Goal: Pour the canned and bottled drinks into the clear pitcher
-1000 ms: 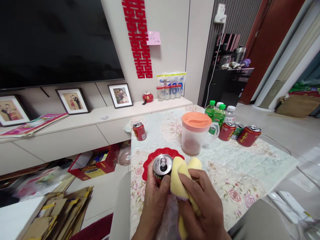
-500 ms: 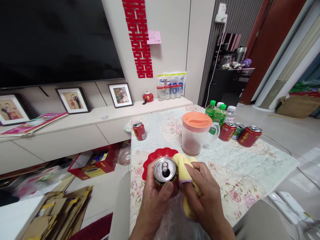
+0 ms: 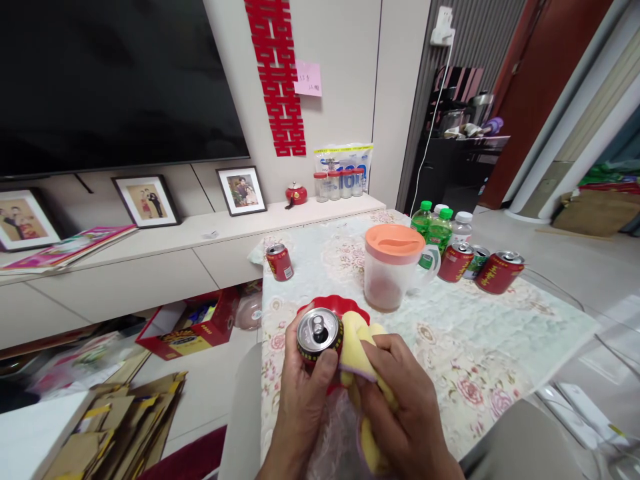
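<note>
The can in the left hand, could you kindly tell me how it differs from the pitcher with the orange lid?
The can is held in the left hand, while the pitcher stands on the tablecloth. The can is open at the top; the pitcher has an orange lid on. The can is smaller than the pitcher. Both are rounded containers.

The can [image 3: 309, 338] shows me a bright, shiny metal top over glossy printed sides, while the yellow cloth [image 3: 356, 343] looks soft, matt and fluffy. That red dish [image 3: 341, 305] has the smooth sheen of plastic; the pitcher [image 3: 381, 281] is cloudy, see-through plastic under a smooth orange lid [image 3: 395, 239]. The floral-covered surface [image 3: 500, 333] looks faintly crinkled. Over there, the television screen [image 3: 110, 80] is glossy black, the folded cardboard [image 3: 123, 423] dull brown.
</note>
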Action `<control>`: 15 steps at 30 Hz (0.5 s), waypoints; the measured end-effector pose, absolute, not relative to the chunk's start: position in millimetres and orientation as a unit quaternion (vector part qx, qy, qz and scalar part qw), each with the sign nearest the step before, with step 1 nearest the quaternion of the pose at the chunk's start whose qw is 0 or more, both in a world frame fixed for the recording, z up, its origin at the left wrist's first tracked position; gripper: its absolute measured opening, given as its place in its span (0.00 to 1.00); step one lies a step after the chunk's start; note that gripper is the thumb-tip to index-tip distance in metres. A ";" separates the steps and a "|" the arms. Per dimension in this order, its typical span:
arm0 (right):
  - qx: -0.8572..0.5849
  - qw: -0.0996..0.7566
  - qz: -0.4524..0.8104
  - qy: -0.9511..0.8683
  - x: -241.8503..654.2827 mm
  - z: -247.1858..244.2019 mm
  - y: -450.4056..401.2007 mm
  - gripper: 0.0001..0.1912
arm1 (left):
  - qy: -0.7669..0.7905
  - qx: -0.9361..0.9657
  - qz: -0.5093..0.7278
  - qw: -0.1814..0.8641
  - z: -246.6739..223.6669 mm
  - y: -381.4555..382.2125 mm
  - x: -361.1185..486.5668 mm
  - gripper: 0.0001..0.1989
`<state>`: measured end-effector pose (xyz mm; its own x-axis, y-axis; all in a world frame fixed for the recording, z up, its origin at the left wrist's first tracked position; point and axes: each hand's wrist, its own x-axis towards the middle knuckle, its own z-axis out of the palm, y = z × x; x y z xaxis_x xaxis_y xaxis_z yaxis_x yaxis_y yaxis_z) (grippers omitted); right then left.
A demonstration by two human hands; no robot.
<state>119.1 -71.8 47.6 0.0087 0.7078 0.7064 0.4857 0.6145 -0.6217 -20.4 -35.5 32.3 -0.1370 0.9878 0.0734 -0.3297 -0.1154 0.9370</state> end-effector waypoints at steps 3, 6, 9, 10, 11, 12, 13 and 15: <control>-0.404 0.576 0.081 -0.706 118.7 46.7 -77.6 0.21 | 0.439 0.407 0.617 0.511 33.9 -36.3 -17.7 0.39; -0.404 0.565 0.041 -0.718 120.8 39.9 -80.3 0.23 | 0.464 0.415 0.590 0.514 36.4 -38.4 -15.7 0.37; -0.433 0.554 -0.030 -0.710 124.8 32.8 -78.1 0.24 | 0.467 0.427 0.563 0.532 36.5 -39.9 -16.2 0.35; -0.442 0.550 -0.043 -0.707 126.6 31.3 -76.7 0.26 | 0.465 0.433 0.555 0.537 35.7 -40.0 -17.0 0.35; -0.447 0.549 -0.045 -0.705 128.4 30.3 -75.2 0.27 | 0.460 0.439 0.548 0.543 34.7 -40.0 -18.0 0.35; -0.449 0.548 -0.040 -0.705 130.1 30.0 -73.8 0.28 | 0.453 0.446 0.543 0.549 33.6 -39.9 -19.0 0.34; -0.449 0.546 -0.032 -0.707 131.7 30.4 -72.5 0.28 | 0.444 0.452 0.539 0.555 32.5 -39.8 -20.0 0.34; -0.453 0.552 -0.024 -0.700 133.9 32.7 -70.5 0.27 | 0.413 0.463 0.537 0.572 30.9 -39.8 -21.5 0.32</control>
<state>133.9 -70.5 32.7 0.0193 0.6076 0.7940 0.6606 0.5884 -0.4662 -21.5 -39.8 30.9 0.0826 0.9963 0.0252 -0.2312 -0.0054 0.9729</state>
